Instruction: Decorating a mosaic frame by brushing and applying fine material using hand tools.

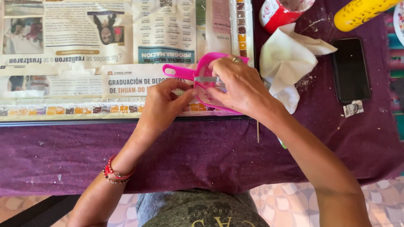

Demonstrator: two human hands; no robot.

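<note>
I see both hands pinch the pink scoop (198, 73): left hand (162, 105) fingers clamped on its near rim, right hand (240, 86) closed over the top; it seems light, stiff plastic

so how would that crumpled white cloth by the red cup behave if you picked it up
The crumpled white cloth would probably go floppy and drape, since it lies in soft folds. It looks thin, so likely light for its size. The white crumbs scattered on the purple tablecloth around it suggest it may shed dust when lifted.
</note>
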